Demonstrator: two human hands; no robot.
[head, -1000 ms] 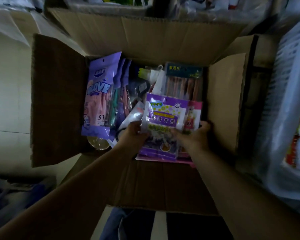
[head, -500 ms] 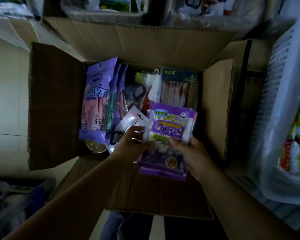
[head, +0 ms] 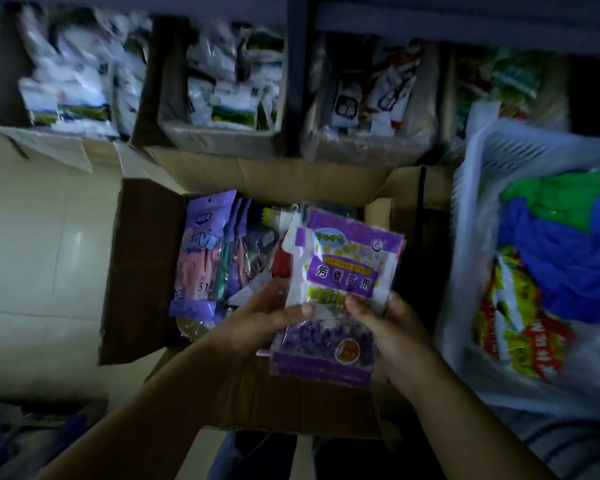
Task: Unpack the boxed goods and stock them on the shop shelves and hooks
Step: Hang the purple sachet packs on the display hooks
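A stack of purple sachet packs [head: 340, 271] with printed labels is held up above the open cardboard box [head: 139, 271]. My left hand [head: 257, 320] grips the stack's left edge, thumb across the front. On the right edge, my right hand [head: 392, 327] holds it with the thumb on the front face. Inside the box stand purple glove packs [head: 198, 251] at the left and other mixed packets behind the stack, partly hidden.
A low shelf at the top holds cardboard trays [head: 219, 140] of white packets. A white plastic basket [head: 492, 174] with blue and green cloth and bright packets stands at the right. Pale tiled floor [head: 42, 244] lies to the left.
Both hands have lifted the purple packs up out of the box, toward the camera. My view has tilted upward, so the shelf with trays now shows.
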